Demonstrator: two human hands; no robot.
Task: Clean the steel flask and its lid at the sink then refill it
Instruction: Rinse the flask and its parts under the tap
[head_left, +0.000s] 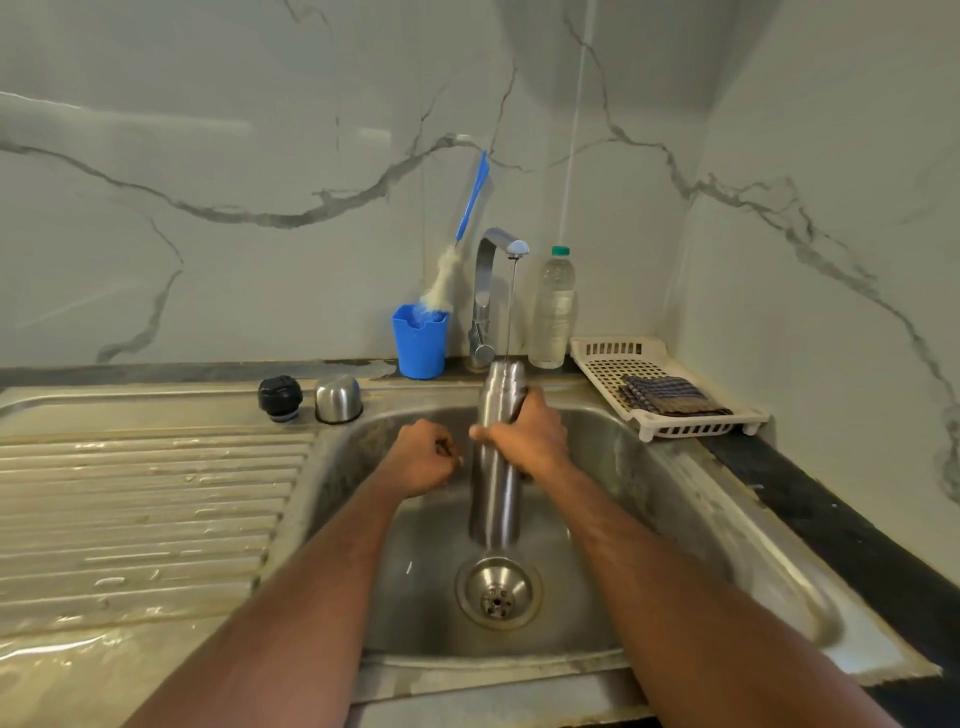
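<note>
So my right hand (530, 436) is wrapped around the steel flask (496, 467), holding it upright over the sink (675, 499) with a thin stream from the tap (498, 249) running into its mouth. My left hand (421, 457) is curled into a loose fist just left of the flask, holding nothing. Steel cup lid (338, 399) and black stopper (280, 398) sit on the rim, further left and behind.
</note>
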